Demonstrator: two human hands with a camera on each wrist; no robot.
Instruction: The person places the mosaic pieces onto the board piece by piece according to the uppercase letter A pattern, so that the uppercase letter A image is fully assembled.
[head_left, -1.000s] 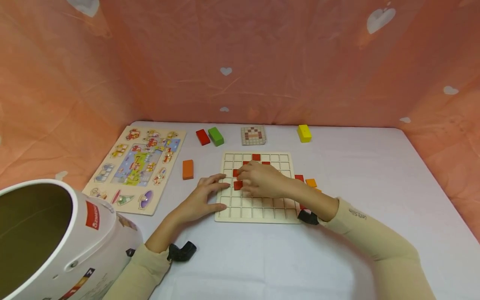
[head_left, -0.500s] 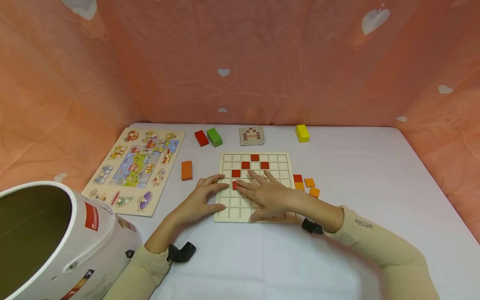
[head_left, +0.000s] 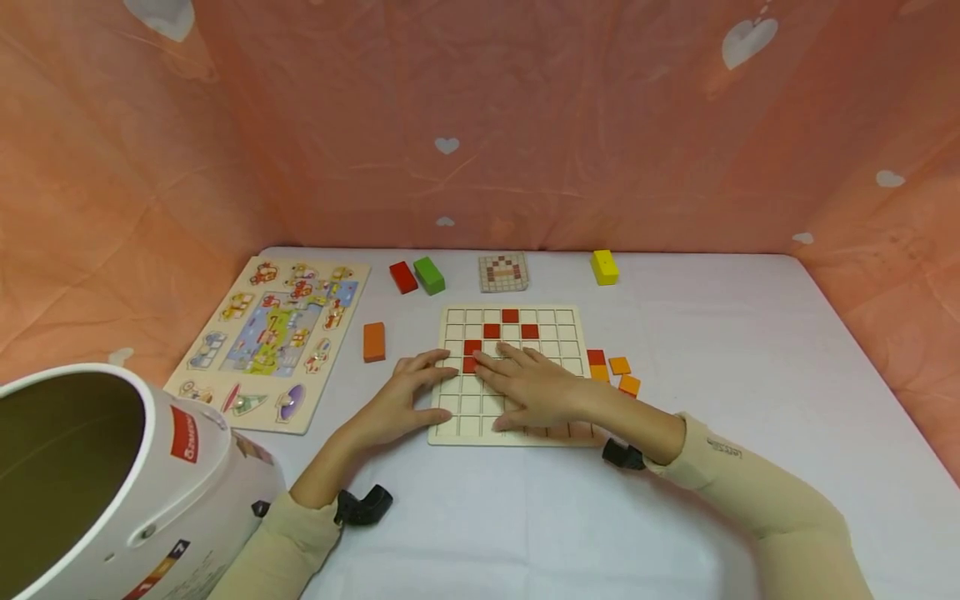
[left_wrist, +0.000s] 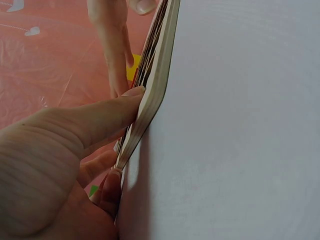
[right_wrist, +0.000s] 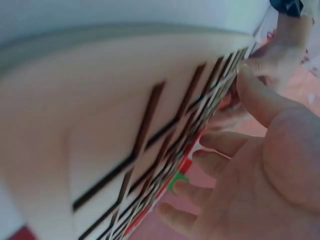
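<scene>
A wooden grid board (head_left: 450,429) lies mid-table, with several red square tiles (head_left: 510,316) in its upper cells. My right hand (head_left: 536,389) is spread over the board with its fingers extended, and its index fingertip is at the edge of the lowest visible red tile (head_left: 468,365). The palm hides the cells beneath it. At the board's left side rests my left hand (head_left: 393,406); its thumb (left_wrist: 107,117) and fingertips touch the rim. Beside the board's right edge lie a loose red tile (head_left: 596,357) and several orange tiles (head_left: 619,365), partly hidden by the right wrist.
A pattern card (head_left: 504,283) lies behind the board. Around it are red (head_left: 402,277), green (head_left: 429,275), orange (head_left: 373,342) and yellow (head_left: 604,267) blocks. A knobbed puzzle board (head_left: 300,408) sits at left, behind a large white bucket (head_left: 225,492).
My right hand has gone from bunched fingers above the board to spread fingers low over it. The lowest red tile has shifted slightly upward, up against the red tile above it. My left hand stays put.
</scene>
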